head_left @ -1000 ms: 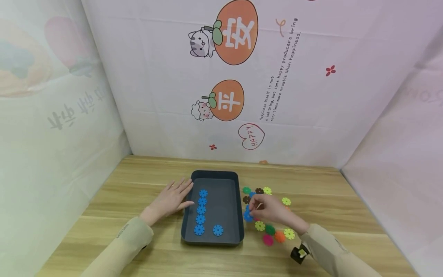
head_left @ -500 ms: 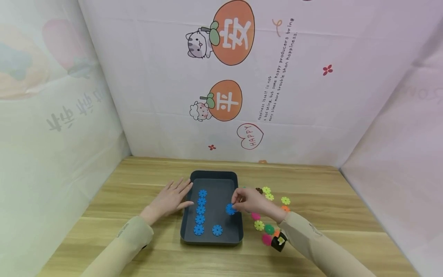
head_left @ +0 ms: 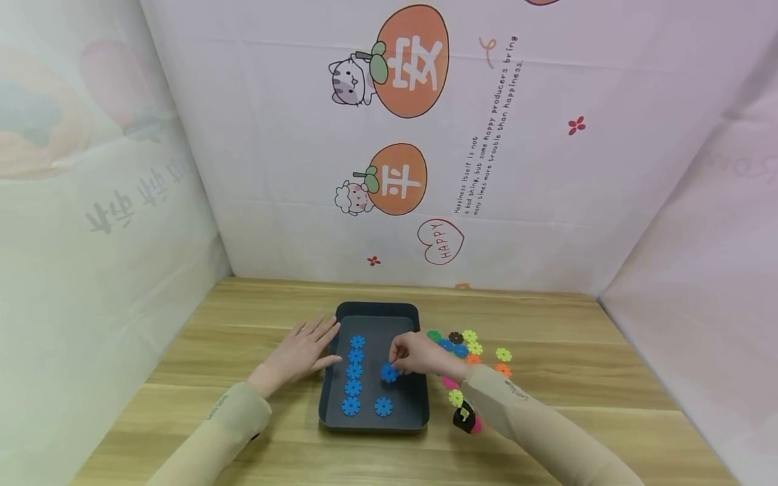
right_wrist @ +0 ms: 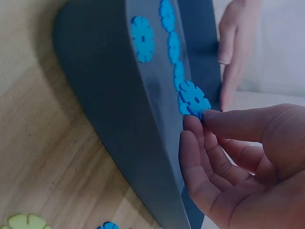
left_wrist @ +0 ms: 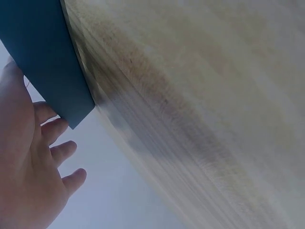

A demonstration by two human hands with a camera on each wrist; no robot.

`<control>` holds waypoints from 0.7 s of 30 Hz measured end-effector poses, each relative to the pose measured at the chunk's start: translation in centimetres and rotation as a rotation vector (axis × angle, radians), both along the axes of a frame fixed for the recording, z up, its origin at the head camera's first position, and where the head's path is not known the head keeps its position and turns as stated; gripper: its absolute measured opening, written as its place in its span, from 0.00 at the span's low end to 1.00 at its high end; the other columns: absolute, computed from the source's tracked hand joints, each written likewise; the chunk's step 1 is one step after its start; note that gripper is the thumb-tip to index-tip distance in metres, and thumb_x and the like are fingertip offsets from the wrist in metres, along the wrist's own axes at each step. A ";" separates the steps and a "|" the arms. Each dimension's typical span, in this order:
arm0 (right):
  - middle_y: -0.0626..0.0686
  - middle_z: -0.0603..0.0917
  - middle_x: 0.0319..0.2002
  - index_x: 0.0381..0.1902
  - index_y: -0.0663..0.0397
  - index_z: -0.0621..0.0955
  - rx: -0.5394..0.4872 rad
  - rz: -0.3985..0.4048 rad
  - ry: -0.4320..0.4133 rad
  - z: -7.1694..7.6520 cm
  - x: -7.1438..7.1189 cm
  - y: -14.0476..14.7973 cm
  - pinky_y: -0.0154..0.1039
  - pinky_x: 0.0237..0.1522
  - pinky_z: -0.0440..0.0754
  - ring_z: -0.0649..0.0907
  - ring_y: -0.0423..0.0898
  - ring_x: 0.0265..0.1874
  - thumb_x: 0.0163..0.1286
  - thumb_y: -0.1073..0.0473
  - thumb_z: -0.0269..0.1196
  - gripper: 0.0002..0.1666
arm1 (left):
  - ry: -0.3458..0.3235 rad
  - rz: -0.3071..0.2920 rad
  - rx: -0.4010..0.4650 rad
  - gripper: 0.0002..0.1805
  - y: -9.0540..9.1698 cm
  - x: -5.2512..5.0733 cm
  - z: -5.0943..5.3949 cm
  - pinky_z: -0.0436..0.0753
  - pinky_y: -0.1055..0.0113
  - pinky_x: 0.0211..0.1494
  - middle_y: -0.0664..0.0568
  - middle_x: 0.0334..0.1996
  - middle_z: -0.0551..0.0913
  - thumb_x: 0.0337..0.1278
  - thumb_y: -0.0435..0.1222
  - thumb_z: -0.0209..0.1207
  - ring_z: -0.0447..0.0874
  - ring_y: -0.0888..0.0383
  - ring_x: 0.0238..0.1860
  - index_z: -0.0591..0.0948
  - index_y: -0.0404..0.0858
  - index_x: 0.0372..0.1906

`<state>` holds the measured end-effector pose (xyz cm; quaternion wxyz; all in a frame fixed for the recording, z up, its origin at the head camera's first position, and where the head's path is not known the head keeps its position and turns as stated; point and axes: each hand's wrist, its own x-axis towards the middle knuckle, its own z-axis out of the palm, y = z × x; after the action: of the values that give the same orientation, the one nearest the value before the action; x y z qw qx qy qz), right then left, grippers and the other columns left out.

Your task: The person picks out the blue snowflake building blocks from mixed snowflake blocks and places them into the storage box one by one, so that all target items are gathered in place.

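My right hand (head_left: 425,354) pinches a blue notched snowflake building disc (head_left: 389,372) by its edge, between thumb and fingertips. In the right wrist view the held disc (right_wrist: 194,98) is tilted, over the inside of the dark grey tray (head_left: 384,327). Inside the tray, several blue discs (head_left: 354,370) form a line along its left side. One more blue disc (head_left: 383,407) lies alone near the front. With fingers spread, my left hand (head_left: 294,358) rests on the tray's left rim. The left wrist view shows its fingers against the tray's outer wall (left_wrist: 45,62).
Right of the tray lie loose discs in several colours, such as a yellow disc (head_left: 503,354), an orange disc (head_left: 502,370) and a brown disc (head_left: 456,337). My right forearm hides part of them. A printed cloth wall (head_left: 516,256) rises behind the wooden table (head_left: 273,297).
From among the loose discs, my right hand has carried a blue disc left, over the tray's rim and into its right half. The left hand stays in place.
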<state>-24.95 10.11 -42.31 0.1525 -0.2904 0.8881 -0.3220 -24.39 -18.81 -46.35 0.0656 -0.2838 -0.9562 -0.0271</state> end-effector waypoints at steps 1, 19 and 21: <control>0.54 0.86 0.27 0.30 0.60 0.81 0.017 0.006 0.014 -0.1 0.0 -0.2 0.32 0.27 0.84 0.84 0.43 0.23 0.64 0.70 0.66 0.04 | -0.001 0.001 0.004 0.39 0.0 0.0 0.0 0.64 0.37 0.74 0.40 0.75 0.64 0.69 0.56 0.52 0.60 0.38 0.76 0.65 0.35 0.74; 0.54 0.85 0.26 0.29 0.59 0.82 0.084 0.045 -0.027 -1.3 0.3 -1.2 0.34 0.26 0.84 0.84 0.47 0.23 0.65 0.71 0.64 0.05 | 0.000 0.012 -0.002 0.39 -0.1 -0.1 -0.2 0.65 0.39 0.74 0.42 0.76 0.63 0.70 0.58 0.50 0.61 0.40 0.76 0.64 0.37 0.75; 0.54 0.86 0.26 0.29 0.59 0.82 0.085 0.047 -0.033 -1.4 0.3 -1.3 0.35 0.27 0.84 0.84 0.46 0.24 0.65 0.71 0.64 0.06 | 0.005 0.011 -0.004 0.39 -0.1 -0.1 -0.3 0.65 0.39 0.74 0.42 0.76 0.63 0.70 0.58 0.50 0.61 0.40 0.76 0.64 0.37 0.75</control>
<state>-24.67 8.85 -43.73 0.1866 -0.2993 0.8913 -0.2851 -24.48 -18.94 -46.62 0.0674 -0.2790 -0.9576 -0.0242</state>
